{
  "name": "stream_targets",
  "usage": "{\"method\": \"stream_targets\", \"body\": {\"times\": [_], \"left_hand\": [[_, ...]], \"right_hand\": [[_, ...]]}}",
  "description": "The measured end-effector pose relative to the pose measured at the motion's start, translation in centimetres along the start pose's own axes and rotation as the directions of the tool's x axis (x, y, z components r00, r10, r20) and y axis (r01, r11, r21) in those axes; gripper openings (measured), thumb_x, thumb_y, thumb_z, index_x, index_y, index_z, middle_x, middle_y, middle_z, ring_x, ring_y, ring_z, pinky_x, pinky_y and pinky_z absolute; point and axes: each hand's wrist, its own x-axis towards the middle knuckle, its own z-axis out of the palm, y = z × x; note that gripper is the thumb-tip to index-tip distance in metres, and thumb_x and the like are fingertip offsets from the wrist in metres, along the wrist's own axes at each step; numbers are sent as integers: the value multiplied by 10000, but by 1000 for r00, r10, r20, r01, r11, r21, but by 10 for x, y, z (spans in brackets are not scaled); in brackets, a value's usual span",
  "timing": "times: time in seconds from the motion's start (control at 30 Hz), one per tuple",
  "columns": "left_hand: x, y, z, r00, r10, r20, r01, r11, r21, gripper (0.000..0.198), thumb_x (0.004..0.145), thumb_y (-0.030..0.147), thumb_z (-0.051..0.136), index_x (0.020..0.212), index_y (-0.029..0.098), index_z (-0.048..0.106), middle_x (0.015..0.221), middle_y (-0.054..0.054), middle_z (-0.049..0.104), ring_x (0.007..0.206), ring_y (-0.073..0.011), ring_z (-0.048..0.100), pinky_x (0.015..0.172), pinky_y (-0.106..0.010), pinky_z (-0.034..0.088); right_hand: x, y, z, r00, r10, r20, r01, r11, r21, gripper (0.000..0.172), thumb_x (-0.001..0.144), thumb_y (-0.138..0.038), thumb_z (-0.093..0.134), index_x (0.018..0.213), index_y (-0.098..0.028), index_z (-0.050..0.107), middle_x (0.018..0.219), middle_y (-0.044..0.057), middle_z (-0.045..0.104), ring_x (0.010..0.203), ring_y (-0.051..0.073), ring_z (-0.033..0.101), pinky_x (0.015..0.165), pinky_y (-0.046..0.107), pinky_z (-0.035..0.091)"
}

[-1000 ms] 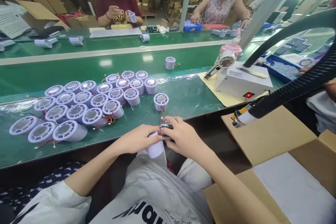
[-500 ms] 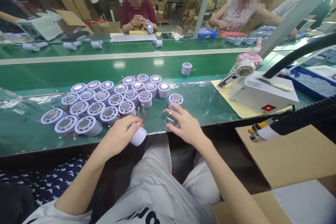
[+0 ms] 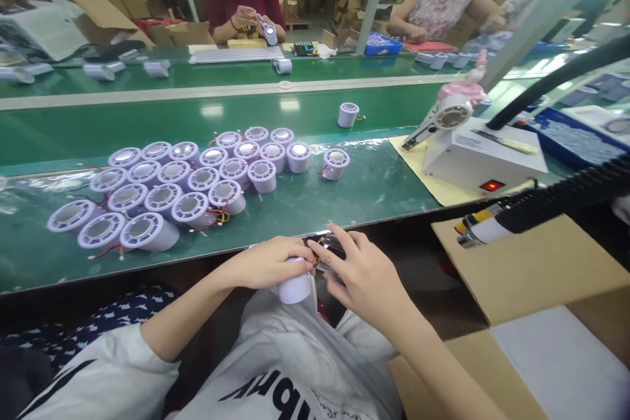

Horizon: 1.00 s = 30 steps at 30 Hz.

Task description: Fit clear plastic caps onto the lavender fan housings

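My left hand [image 3: 268, 264] is wrapped round a pale lilac cylinder housing [image 3: 294, 287], held just below the near edge of the green table [image 3: 344, 200], over my lap. My right hand [image 3: 361, 272] pinches a small shiny metal part [image 3: 331, 253] against the top of that housing; thin coloured wires show between the two hands. On the table in front lies a cluster of several matching lilac housings [image 3: 187, 177], tops up, some with red and yellow wires trailing. One housing [image 3: 335, 163] stands apart at the cluster's right end.
A white machine [image 3: 480, 154] with a red lit switch sits on yellow paper at right, a black corrugated hose [image 3: 566, 193] crossing in front. An open cardboard box [image 3: 531, 315] is at lower right. One lone housing [image 3: 348, 115] rides the conveyor. Two people work across the line.
My left hand drew the housing back from the table edge to my lap. My right hand left the table top with the metal part and joined it at the housing.
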Motion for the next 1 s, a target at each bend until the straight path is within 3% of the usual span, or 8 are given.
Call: {"method": "stream_targets", "body": {"times": [0.13,0.3,0.47,0.67,0.73,0.8,0.9,1.0], "left_hand": [[27,16,19,994,99,-39,-95,990,102,257,921,349,499,923,210,714,940,-39,651,881,-192,585,816,-282,426],[51,9,49,968,168,-187,-193,973,-127,391,741,461,762,1038,218,690,996,-42,638,886,-193,592,811,-286,452],[63,-8,71,949,271,-164,-290,951,-106,695,520,512,885,1137,252,697,1138,-87,549,1041,-256,572,912,-376,488],[64,-7,77,956,290,53,-263,920,-292,713,624,387,863,1283,282,612,1319,-109,574,1192,-297,564,950,-410,514],[62,-2,78,959,270,89,-220,902,-370,687,666,315,841,1304,259,592,1300,-109,598,1167,-277,589,937,-376,522],[60,2,80,969,226,96,-157,872,-463,661,690,260,821,1305,232,579,1312,-115,593,1142,-256,605,937,-359,522],[56,5,84,984,151,99,-55,772,-634,663,699,236,816,1305,222,547,1315,-115,587,1104,-230,620,916,-341,531],[53,4,86,979,137,151,11,704,-710,687,718,260,810,1337,254,513,1262,-99,609,1018,-210,648,863,-343,552]], "right_hand": [[-32,8,1,977,197,85,-211,950,231,264,762,-33,637,949,-209,698,1293,131,552,1108,317,542,808,422,565],[-65,7,-4,837,538,97,-456,588,668,46,809,-219,705,820,-199,666,1188,105,546,1097,263,584,913,396,511],[-78,1,-1,700,713,45,-492,436,754,276,881,-334,592,649,-196,647,1017,92,599,940,243,627,796,366,520],[-89,8,-1,575,810,115,-415,168,894,335,754,-400,756,528,-199,612,936,78,641,948,279,670,743,361,566],[-94,11,-2,576,809,113,-367,133,921,315,768,-408,772,557,-207,653,947,75,670,961,279,680,825,401,566],[-101,12,-3,638,764,93,-325,157,933,225,786,-409,780,673,-222,721,1052,85,691,1049,293,662,883,430,563],[-111,8,-4,761,648,20,-336,368,867,272,778,-353,810,1023,-253,744,1296,98,629,1246,319,557,1012,495,504],[-119,2,-5,805,593,-36,-362,537,762,369,831,-266,764,1190,-266,677,1357,88,597,1296,303,519,1089,517,440]]}}
